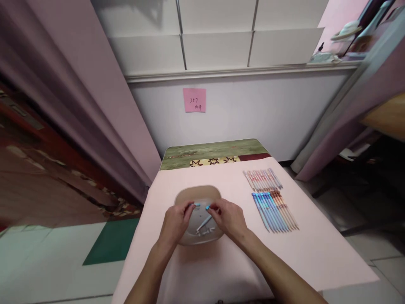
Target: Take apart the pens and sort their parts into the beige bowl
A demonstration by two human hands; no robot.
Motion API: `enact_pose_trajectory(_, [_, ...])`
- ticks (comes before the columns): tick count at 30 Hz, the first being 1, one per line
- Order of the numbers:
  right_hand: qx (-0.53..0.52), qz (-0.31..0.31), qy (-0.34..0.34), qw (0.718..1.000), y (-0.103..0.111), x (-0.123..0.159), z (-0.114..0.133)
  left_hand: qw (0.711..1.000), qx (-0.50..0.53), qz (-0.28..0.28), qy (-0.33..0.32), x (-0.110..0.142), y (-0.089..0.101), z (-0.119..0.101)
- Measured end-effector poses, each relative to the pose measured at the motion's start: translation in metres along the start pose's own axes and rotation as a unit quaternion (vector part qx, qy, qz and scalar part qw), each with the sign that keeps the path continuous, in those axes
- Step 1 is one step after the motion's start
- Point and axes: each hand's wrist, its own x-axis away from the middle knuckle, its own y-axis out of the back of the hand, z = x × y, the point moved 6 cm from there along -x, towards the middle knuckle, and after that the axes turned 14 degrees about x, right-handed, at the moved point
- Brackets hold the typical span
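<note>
Over a pale plastic basin (200,193), my left hand (177,218) pinches a small, slim turquoise piece (196,204) between thumb and fingertips. My right hand (230,214), close beside it, pinches a small bright blue knob-like piece (207,207). A short gap separates the two pieces. Below my hands, inside the basin, lies a light blue pen (205,223), its upper end near my right fingers. Several small white parts (207,231) rest on the basin floor next to the pen's tip. My fingers partly cover both held pieces.
To the right lie a row of blue and brown-topped pens (274,212) and, behind it, a row of pale pinkish pens (262,179). They sit on a pink-covered table (249,261) against a white wall. A pink note (194,100) is stuck there.
</note>
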Motion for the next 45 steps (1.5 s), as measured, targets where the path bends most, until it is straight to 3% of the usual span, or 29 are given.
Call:
enact_pose_trajectory(2, [-0.007, -0.038, -0.023, 0.999, 0.009, 0.003, -0.020, 0.999, -0.044, 0.013, 0.011, -0.002, -0.002, 0.005])
enact_pose_trajectory(5, [0.066, -0.057, -0.117, 0.989, 0.014, 0.010, -0.074, 0.996, -0.078, 0.021, 0.036, -0.004, -0.007, 0.022])
enact_pose_trajectory(9, [0.212, 0.040, -0.248, 0.945, -0.001, 0.026, -0.152, 0.994, -0.090, 0.038, 0.046, -0.003, -0.023, 0.042])
enact_pose_trajectory(11, [0.239, 0.080, -0.262, 0.932, -0.012, 0.033, -0.171, 0.993, -0.093, 0.047, 0.055, -0.002, -0.030, 0.045])
enact_pose_trajectory(14, [0.245, 0.104, -0.260, 0.928, -0.020, 0.039, -0.177, 0.992, -0.096, 0.040, 0.068, 0.001, -0.028, 0.038])
enact_pose_trajectory(18, [0.238, 0.107, -0.255, 0.931, -0.017, 0.038, -0.172, 0.993, -0.084, -0.038, 0.078, 0.001, 0.001, 0.026])
enact_pose_trajectory(21, [0.237, 0.108, -0.256, 0.931, -0.004, 0.037, -0.166, 0.992, 0.028, -0.104, 0.068, 0.004, 0.016, 0.023])
enact_pose_trajectory(24, [0.180, 0.051, -0.245, 0.951, 0.019, 0.035, -0.141, 0.959, 0.250, -0.092, 0.098, 0.006, 0.002, 0.019])
enact_pose_trajectory(27, [-0.058, 0.005, -0.147, 0.987, 0.029, 0.027, -0.090, 0.870, 0.472, -0.014, 0.139, 0.007, -0.034, -0.001])
enact_pose_trajectory(28, [-0.176, 0.036, -0.106, 0.978, 0.024, 0.025, -0.069, 0.834, 0.534, 0.012, 0.140, 0.007, -0.044, -0.011])
enact_pose_trajectory(29, [-0.297, 0.083, -0.073, 0.949, 0.017, 0.023, -0.048, 0.795, 0.589, 0.041, 0.141, 0.006, -0.052, -0.021])
enact_pose_trajectory(30, [-0.403, 0.123, -0.050, 0.906, 0.011, 0.021, -0.030, 0.757, 0.633, 0.068, 0.145, 0.006, -0.059, -0.028])
enact_pose_trajectory(32, [-0.544, 0.175, -0.026, 0.820, 0.000, 0.018, -0.002, 0.706, 0.688, 0.064, 0.156, 0.005, -0.061, -0.032])
enact_pose_trajectory(34, [-0.607, 0.203, -0.026, 0.768, -0.010, 0.016, 0.012, 0.682, 0.712, 0.029, 0.165, 0.004, -0.055, -0.025])
enact_pose_trajectory(37, [-0.641, 0.259, -0.047, 0.721, -0.026, 0.018, 0.020, 0.660, 0.727, 0.004, 0.190, 0.007, -0.047, -0.012])
enact_pose_trajectory(39, [-0.651, 0.290, -0.062, 0.699, -0.033, 0.020, 0.023, 0.650, 0.730, 0.003, 0.214, 0.011, -0.047, -0.006])
enact_pose_trajectory(41, [-0.645, 0.302, -0.069, 0.698, -0.035, 0.021, 0.024, 0.649, 0.727, -0.007, 0.224, 0.012, -0.048, -0.003])
enact_pose_trajectory(45, [-0.611, 0.266, -0.067, 0.742, -0.036, 0.017, 0.024, 0.664, 0.720, -0.038, 0.200, 0.009, -0.047, -0.002])
